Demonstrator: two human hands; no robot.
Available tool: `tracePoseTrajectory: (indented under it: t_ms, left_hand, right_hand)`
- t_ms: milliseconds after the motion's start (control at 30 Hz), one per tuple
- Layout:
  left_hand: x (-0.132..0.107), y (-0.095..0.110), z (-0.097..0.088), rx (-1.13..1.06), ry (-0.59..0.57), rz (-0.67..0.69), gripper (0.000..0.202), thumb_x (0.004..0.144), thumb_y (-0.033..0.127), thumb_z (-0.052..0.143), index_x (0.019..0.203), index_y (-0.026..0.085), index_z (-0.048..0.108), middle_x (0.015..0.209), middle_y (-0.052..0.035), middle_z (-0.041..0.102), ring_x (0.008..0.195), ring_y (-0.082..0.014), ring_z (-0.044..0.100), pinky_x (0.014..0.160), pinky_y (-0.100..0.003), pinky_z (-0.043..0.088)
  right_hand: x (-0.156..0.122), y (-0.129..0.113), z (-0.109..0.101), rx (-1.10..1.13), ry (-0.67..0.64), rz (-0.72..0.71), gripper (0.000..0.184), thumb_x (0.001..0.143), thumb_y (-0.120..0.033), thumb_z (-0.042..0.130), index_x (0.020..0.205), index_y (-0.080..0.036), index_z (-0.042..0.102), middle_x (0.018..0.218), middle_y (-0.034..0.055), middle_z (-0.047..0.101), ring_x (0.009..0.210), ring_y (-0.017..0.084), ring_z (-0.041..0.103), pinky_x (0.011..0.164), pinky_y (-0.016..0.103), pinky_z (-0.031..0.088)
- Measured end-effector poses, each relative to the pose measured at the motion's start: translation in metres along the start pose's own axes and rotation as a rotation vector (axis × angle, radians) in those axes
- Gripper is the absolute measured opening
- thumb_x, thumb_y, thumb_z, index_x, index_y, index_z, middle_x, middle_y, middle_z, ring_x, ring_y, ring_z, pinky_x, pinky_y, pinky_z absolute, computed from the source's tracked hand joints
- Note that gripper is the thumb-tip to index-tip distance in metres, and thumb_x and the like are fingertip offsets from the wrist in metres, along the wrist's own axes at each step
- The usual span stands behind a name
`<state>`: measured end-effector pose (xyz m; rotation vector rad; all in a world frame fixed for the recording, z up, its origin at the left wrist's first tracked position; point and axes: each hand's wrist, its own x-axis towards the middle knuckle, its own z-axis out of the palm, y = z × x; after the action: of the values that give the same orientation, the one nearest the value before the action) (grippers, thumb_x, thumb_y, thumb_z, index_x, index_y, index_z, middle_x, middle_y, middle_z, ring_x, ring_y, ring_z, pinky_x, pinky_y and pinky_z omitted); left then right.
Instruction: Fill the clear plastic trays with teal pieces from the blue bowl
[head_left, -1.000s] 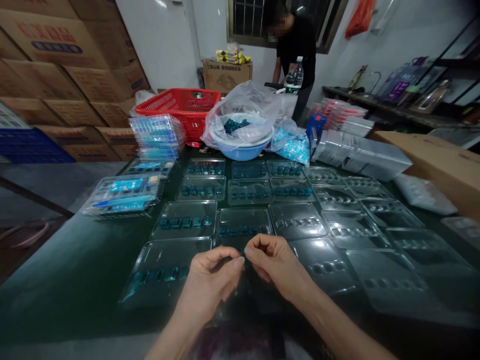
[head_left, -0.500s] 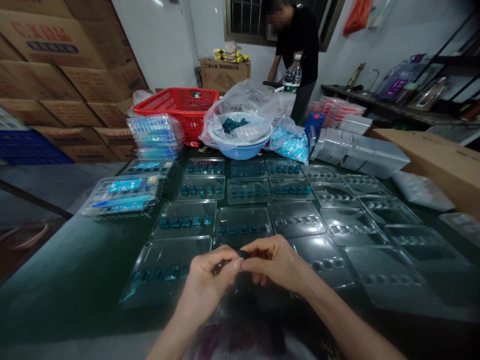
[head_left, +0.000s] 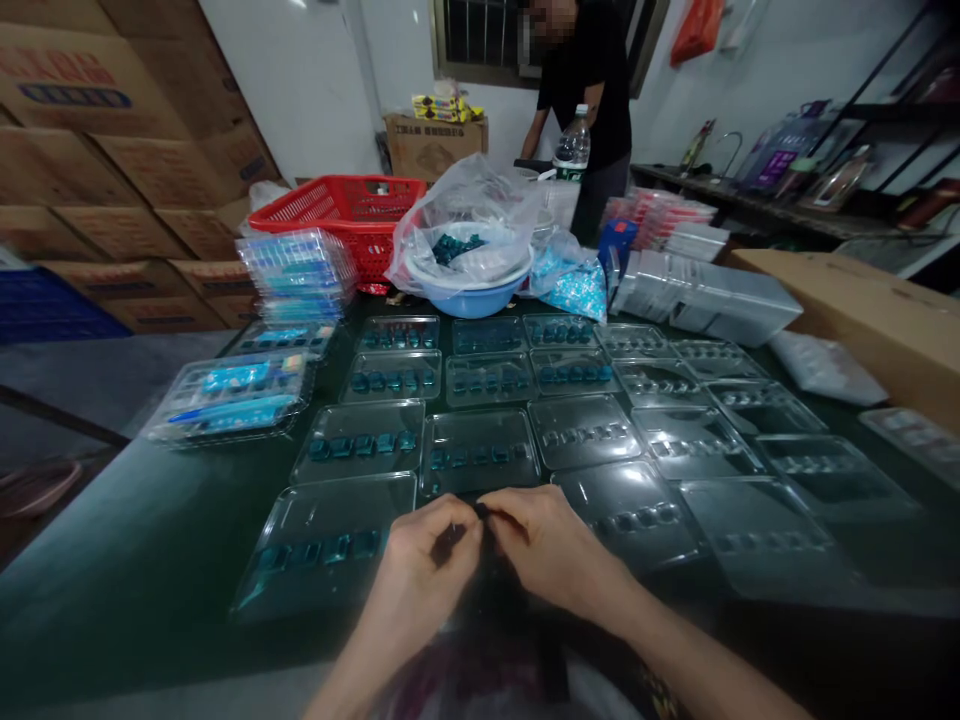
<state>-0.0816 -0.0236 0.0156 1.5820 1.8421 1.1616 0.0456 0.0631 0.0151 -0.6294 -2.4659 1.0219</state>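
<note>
Near the front of the table, my left hand (head_left: 433,555) and my right hand (head_left: 551,545) meet at their fingertips. Between them they pinch a small dark piece (head_left: 481,510), mostly covered by the fingers, so its kind is unclear. Just beyond lies a clear plastic tray (head_left: 480,450) with a row of teal pieces in its hollows. Left of my left hand sits another clear tray (head_left: 322,548) holding teal gem-like pieces. Beside my right hand, a clear tray (head_left: 630,515) shows hollows with no teal in them.
A red basket (head_left: 337,205) and a blue basin (head_left: 476,300) with a plastic bag of teal pieces stand at the back. Stacked packs (head_left: 296,275) are at left, a cardboard box (head_left: 862,310) at right. Behind the table, a person in black (head_left: 600,90) stands.
My fingertips have shifted around the small dark piece, which now shows less. My view has turned slightly, so the table's things appear a little further left.
</note>
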Motion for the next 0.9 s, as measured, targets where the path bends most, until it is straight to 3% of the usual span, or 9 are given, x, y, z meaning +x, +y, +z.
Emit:
tracePoseTrajectory:
  t_ms: [233,400,500,667,900]
  left_hand:
    - [-0.002,-0.001,0.001,-0.142,0.064,-0.173,0.013,0.075,0.021,0.049,0.062,0.017,0.051,0.056,0.0044,0.046,0.051,-0.0087,0.041,0.048,-0.02,0.033]
    - [0.0,-0.006,0.001,-0.168,0.124,-0.242,0.015,0.067,0.029,0.06,0.063,0.017,0.052,0.059,0.0035,0.05,0.053,-0.0097,0.044,0.049,-0.02,0.034]
    - [0.0,-0.012,0.001,-0.156,0.122,-0.237,0.012,0.068,0.028,0.059,0.073,0.018,0.057,0.063,0.0021,0.055,0.053,-0.0107,0.047,0.051,-0.021,0.037]
    - [-0.002,-0.013,0.003,-0.113,0.176,-0.144,0.014,0.069,0.02,0.056,0.082,0.019,0.06,0.075,-0.0007,0.063,0.071,-0.0162,0.056,0.066,-0.025,0.041]
    - [0.0,-0.003,0.01,-0.105,0.177,-0.151,0.019,0.071,0.01,0.047,0.08,0.017,0.061,0.075,-0.0006,0.061,0.07,-0.0146,0.056,0.066,-0.024,0.041]
  right_hand:
    - [0.001,0.0,0.019,-0.054,0.341,0.014,0.018,0.074,-0.009,0.045,0.082,-0.016,0.059,0.071,0.0021,0.062,0.062,0.012,0.057,0.06,0.021,0.04]
    - [-0.003,-0.004,0.018,-0.123,0.271,-0.027,0.018,0.076,-0.009,0.042,0.079,-0.017,0.058,0.067,0.0017,0.058,0.06,0.013,0.054,0.058,0.023,0.037]
    - [-0.004,-0.005,0.016,-0.138,0.235,-0.025,0.018,0.08,-0.011,0.039,0.079,-0.017,0.056,0.068,0.0021,0.057,0.06,0.012,0.053,0.057,0.023,0.036]
    - [-0.005,-0.004,0.025,-0.204,0.26,-0.051,0.017,0.08,-0.01,0.038,0.078,-0.017,0.054,0.067,0.0016,0.054,0.06,0.012,0.051,0.057,0.023,0.036]
    - [-0.009,0.001,0.032,-0.421,0.289,-0.202,0.017,0.081,-0.012,0.038,0.073,-0.016,0.052,0.064,0.002,0.052,0.063,0.014,0.05,0.057,0.025,0.036]
